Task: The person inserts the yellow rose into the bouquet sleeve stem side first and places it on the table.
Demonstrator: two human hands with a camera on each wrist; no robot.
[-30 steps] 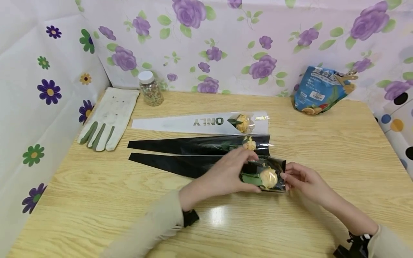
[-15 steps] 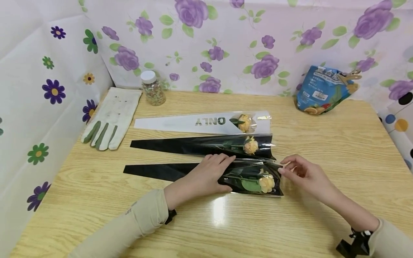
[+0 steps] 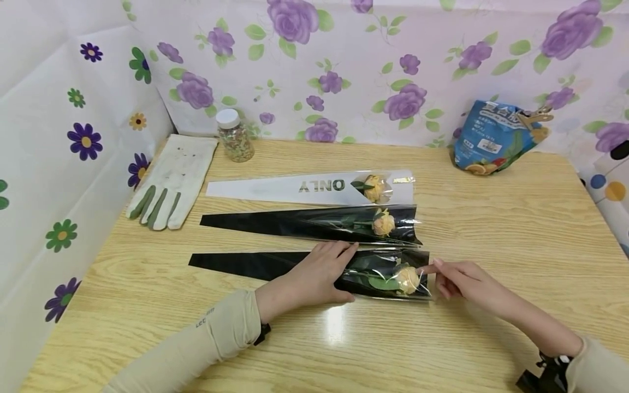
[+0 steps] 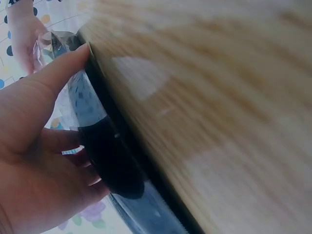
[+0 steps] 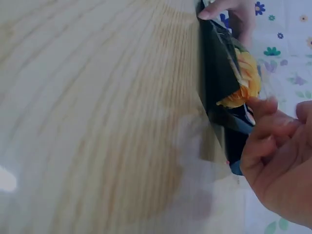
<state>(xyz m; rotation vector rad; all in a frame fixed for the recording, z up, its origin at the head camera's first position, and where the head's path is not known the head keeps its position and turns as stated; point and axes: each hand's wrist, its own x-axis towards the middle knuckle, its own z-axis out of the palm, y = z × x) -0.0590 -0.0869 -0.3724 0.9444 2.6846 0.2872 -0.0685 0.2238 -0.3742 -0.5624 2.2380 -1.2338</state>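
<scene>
The nearest black sleeve [image 3: 231, 263], with a clear front, lies flat on the table and has a yellow rose [image 3: 407, 279] in it. My left hand [image 3: 314, 275] spans this sleeve behind the bloom and holds it, with the thumb along its near edge and the fingers at the far side. At the sleeve's open right end is my right hand [image 3: 472, 281]. Its index finger reaches into the mouth and touches the rose [image 5: 243, 80], as the right wrist view shows; the other fingers are bent. Part of the sleeve is hidden under my left hand.
Beyond lie another black sleeve [image 3: 275, 225] with a yellow rose and a white sleeve [image 3: 255, 189] marked ONLY. A work glove [image 3: 172, 177] and a lidded jar [image 3: 236, 139] are back left. A blue pouch [image 3: 491, 139] with a clip stands back right.
My left hand has moved left, off the bloom and further down the sleeve. The sleeve's narrow end has shifted nearer to me. My right hand has left the sleeve's edge; its index finger is now inside.
</scene>
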